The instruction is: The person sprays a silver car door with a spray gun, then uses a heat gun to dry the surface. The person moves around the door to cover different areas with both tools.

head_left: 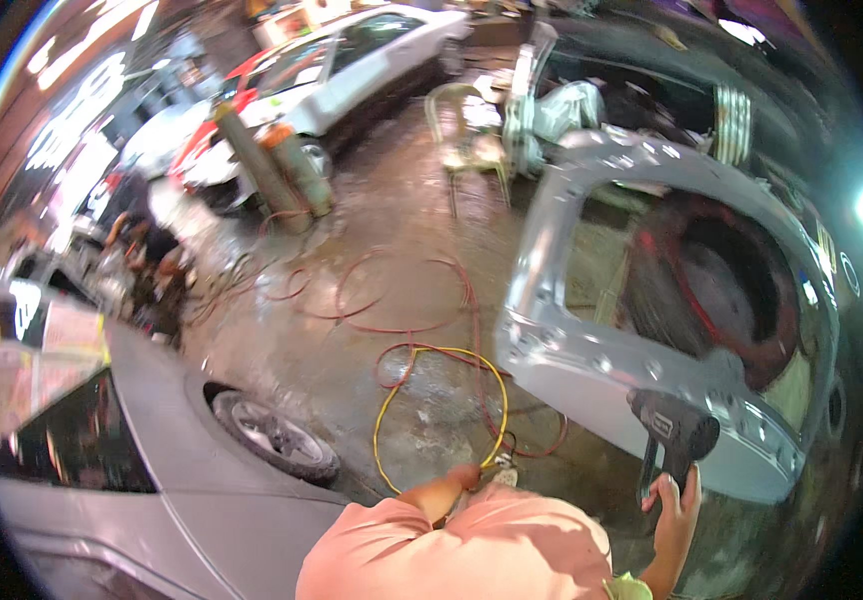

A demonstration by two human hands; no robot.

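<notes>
My right hand (680, 502) grips the handle of a black pistol-grip power tool (674, 428). The tool is in front of the lower edge of a bare silver car body panel (562, 350) with a large window opening. My left hand (464, 476) is low in front of my body, beside a looped yellow cable (384, 420) and a small connector (502, 460). Its fingers are too small and partly hidden, so I cannot see what they hold, if anything. My salmon-coloured shirt (452, 550) fills the bottom centre.
A grey car (202, 480) with a paper-covered window stands close on the left. Red hose (352, 310) lies coiled across the wet floor. Beyond are gas cylinders (267, 175), a chair (467, 130), a white car (372, 70) and a crouching person (157, 250). A dark round drum (732, 280) shows through the panel.
</notes>
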